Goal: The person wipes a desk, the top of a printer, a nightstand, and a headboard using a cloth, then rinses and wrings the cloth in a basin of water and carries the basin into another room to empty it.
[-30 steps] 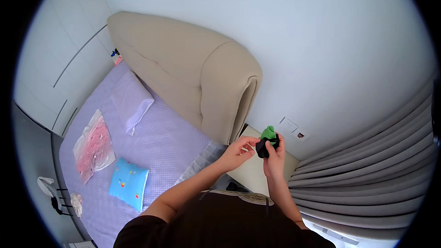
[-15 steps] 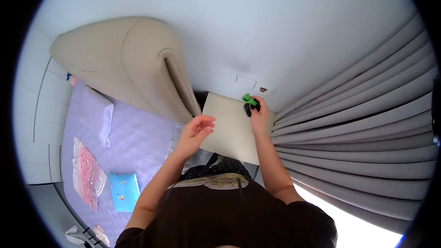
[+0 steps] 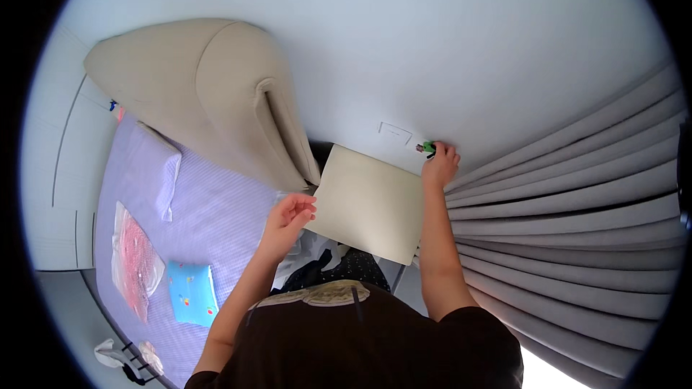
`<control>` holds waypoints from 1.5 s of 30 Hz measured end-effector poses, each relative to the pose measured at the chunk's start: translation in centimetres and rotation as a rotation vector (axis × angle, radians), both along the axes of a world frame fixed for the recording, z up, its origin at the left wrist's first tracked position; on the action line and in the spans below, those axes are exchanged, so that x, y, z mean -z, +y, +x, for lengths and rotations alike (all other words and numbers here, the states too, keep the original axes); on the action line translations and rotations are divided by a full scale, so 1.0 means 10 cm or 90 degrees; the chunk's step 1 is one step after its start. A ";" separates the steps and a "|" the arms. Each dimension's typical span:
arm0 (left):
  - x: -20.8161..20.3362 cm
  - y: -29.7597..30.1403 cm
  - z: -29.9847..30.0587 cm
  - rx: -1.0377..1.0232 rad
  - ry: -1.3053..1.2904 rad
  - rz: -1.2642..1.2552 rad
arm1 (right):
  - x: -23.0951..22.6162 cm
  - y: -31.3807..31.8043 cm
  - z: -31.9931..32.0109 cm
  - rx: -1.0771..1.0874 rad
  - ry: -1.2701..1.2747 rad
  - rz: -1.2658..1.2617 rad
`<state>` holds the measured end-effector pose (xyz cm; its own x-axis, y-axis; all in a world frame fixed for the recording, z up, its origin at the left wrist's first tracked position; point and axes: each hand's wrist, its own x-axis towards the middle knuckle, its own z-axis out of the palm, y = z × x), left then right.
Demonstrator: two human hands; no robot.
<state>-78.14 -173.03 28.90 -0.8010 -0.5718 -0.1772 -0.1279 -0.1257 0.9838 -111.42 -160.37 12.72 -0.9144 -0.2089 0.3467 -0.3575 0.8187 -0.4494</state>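
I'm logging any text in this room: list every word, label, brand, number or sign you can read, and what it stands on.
No readable text anywhere.
Green-and-black item in the right hand: none legible.
Small dark mark on the wall: too small to tell whether it's text.

Dark short-sleeved shirt (image 3: 360, 349); pale print (image 3: 306, 293); dark white-speckled bottoms (image 3: 357, 266).
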 end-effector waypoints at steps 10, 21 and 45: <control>0.14 -0.03 0.46 -0.125 -0.004 -0.005 | -0.08 -1.03 0.44 -0.144 0.006 0.082; 0.29 -0.03 0.78 -0.074 0.033 -0.021 | -0.60 -0.90 1.18 -0.570 -0.694 -0.528; -1.24 -2.24 1.47 -0.342 0.571 -0.042 | -3.07 -3.18 3.72 -0.866 -0.109 -0.445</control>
<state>-63.42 -195.39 41.35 -0.2611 -0.8783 0.4006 0.7083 0.1076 0.6977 -74.26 -192.16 43.45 -0.2105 -0.7376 0.6416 -0.5414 -0.4585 -0.7048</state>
